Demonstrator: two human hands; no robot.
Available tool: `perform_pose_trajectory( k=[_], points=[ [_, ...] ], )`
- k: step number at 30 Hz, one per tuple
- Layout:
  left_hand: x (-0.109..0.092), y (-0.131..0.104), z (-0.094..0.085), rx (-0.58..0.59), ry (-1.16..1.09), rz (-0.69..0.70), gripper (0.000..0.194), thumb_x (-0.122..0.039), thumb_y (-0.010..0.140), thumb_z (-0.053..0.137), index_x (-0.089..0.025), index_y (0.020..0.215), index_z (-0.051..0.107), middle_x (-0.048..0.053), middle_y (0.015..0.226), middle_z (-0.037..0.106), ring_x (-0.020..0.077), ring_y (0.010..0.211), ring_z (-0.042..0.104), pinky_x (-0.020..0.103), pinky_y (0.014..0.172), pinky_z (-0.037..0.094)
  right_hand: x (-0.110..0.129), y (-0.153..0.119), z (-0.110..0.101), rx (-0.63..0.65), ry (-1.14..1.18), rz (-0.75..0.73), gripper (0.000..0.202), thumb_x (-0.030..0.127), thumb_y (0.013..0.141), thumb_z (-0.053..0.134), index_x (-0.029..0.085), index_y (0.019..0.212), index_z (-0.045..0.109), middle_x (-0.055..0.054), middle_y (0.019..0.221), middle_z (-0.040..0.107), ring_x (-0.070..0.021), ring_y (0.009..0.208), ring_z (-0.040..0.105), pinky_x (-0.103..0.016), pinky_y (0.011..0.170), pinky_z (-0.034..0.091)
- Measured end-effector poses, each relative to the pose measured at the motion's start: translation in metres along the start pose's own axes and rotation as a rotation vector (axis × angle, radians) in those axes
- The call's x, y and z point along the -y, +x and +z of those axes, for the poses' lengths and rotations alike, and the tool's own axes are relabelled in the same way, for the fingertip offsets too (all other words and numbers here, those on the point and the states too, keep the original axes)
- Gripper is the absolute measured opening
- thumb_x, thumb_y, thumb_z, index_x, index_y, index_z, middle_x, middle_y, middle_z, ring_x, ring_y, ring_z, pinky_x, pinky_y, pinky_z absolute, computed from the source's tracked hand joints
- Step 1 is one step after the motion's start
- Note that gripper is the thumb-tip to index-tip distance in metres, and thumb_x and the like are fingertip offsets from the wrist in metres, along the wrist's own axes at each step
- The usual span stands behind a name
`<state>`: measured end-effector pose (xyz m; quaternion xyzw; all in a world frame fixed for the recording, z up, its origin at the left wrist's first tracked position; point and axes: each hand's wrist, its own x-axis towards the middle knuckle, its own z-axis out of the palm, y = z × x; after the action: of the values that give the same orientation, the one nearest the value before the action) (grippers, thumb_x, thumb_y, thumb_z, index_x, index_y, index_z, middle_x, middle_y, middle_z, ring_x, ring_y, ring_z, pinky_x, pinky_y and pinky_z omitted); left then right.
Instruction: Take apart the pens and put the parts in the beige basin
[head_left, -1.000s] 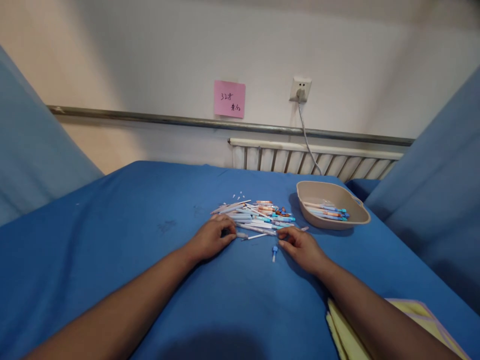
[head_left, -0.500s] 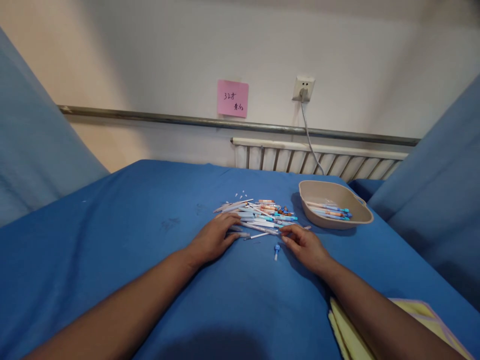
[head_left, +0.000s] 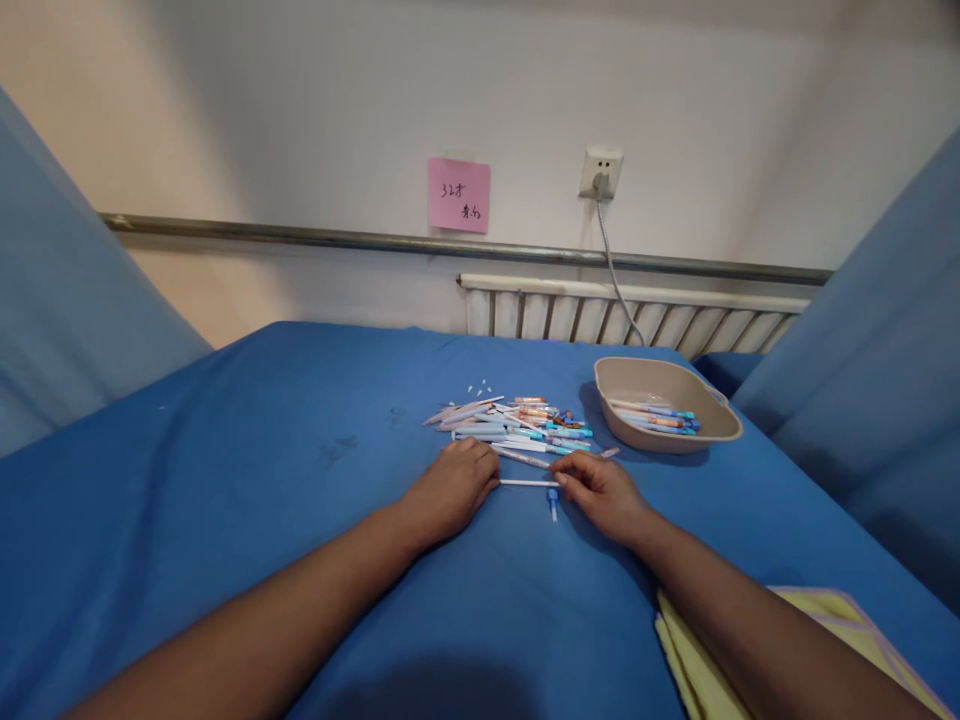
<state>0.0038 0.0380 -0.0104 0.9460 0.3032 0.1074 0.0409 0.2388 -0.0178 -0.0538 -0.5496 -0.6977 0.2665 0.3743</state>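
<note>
A thin white pen refill [head_left: 529, 483] spans the gap between my hands, level and just in front of the pile. My left hand [head_left: 454, 487] is closed at its left end, fingers hiding the tip. My right hand [head_left: 604, 495] pinches the right end between thumb and fingers. Just below the refill lies a small blue pen part with a clear tip [head_left: 553, 505]. Behind my hands spreads a pile of pen barrels and refills [head_left: 487, 433], pale, blue and orange. A translucent barrel [head_left: 523, 458] lies at the pile's near edge.
A beige plastic basin [head_left: 724, 425] with several assembled-looking pens [head_left: 656, 420] stands right of the pile. Tiny white tips [head_left: 480, 387] lie behind it. A yellow cloth [head_left: 690, 650] lies under my right forearm. Blue cloth [head_left: 300, 560] covers the table; a wall and radiator [head_left: 559, 315] are beyond.
My left hand has moved right and slightly nearer, closing on the refill. The refill has come away from the pile's near edge and now lies between both hands.
</note>
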Motion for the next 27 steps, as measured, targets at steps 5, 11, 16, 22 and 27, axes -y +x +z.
perform_pose_trajectory(
  k=[5,11,16,22,27],
  points=[
    [0.004,-0.002,0.003,-0.026,0.012,-0.041,0.011,-0.018,0.090,0.046,-0.017,0.085,0.056,0.005,0.088,0.057,0.0200,0.085,0.050,0.032,0.078,0.038,0.000,-0.001,-0.002,-0.001,-0.019,0.000,0.019,0.026,0.085,0.051,0.019,0.095,0.065,-0.001,0.077,0.064,-0.0138,0.066,0.056,-0.026,0.064,0.043],
    [0.000,-0.002,-0.001,-0.040,-0.041,-0.057,0.008,-0.018,0.089,0.047,-0.017,0.085,0.055,0.005,0.088,0.057,0.0201,0.085,0.050,0.033,0.078,0.038,0.012,-0.003,-0.005,-0.014,-0.119,-0.077,0.018,0.028,0.085,0.055,0.019,0.097,0.064,-0.003,0.083,0.063,-0.0147,0.071,0.056,-0.028,0.069,0.043],
    [-0.011,-0.002,-0.003,-0.087,-0.134,-0.066,0.006,-0.018,0.089,0.048,-0.018,0.087,0.053,0.005,0.090,0.058,0.0203,0.088,0.050,0.033,0.079,0.038,0.022,-0.006,-0.004,0.069,-0.220,-0.180,0.018,0.027,0.085,0.058,0.021,0.101,0.062,-0.004,0.095,0.064,-0.0176,0.089,0.057,-0.029,0.078,0.042],
    [-0.004,-0.001,0.004,-0.050,-0.289,-0.105,0.012,-0.022,0.090,0.044,-0.019,0.088,0.055,0.004,0.089,0.060,0.0191,0.086,0.053,0.031,0.078,0.041,0.019,-0.006,-0.003,0.125,-0.287,-0.195,0.017,0.020,0.089,0.049,0.021,0.087,0.065,-0.003,0.084,0.064,-0.0161,0.083,0.057,-0.026,0.074,0.041],
    [0.006,0.000,0.007,-0.068,-0.353,-0.134,0.014,-0.023,0.088,0.045,-0.019,0.089,0.058,0.003,0.088,0.061,0.0185,0.084,0.055,0.030,0.077,0.042,0.013,-0.003,-0.004,0.084,-0.257,-0.152,0.020,0.024,0.090,0.047,0.021,0.093,0.066,-0.004,0.089,0.065,-0.0166,0.086,0.058,-0.028,0.078,0.043]
  ],
)
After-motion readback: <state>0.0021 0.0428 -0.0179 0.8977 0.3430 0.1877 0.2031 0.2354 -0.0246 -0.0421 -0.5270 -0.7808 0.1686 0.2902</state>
